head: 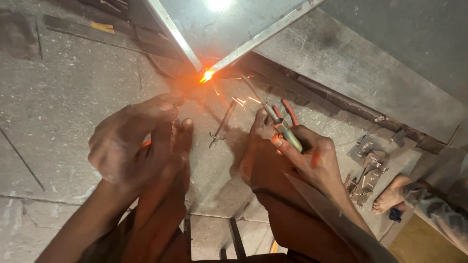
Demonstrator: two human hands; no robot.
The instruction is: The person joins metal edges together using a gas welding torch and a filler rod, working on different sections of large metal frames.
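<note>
Currently right hand [312, 156] grips electrode holder [285, 129], rod tip sparking at metal frame [195, 53] corner on the floor [53, 97]; left hand [129, 141] hovers loose, fingers curled, holding nothing.

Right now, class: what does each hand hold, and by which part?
The right hand grips the welding electrode holder by its handle end. The left hand holds nothing.

The metal sheet [229, 24] looks smooth and glossy, its frame edges bare steel. The floor [63, 97] is rough, matt concrete (dusty and scratched). The electrode holder [285, 129] has red plastic-coated handles, and the small brackets [368, 170] are dull grey metal.
</note>
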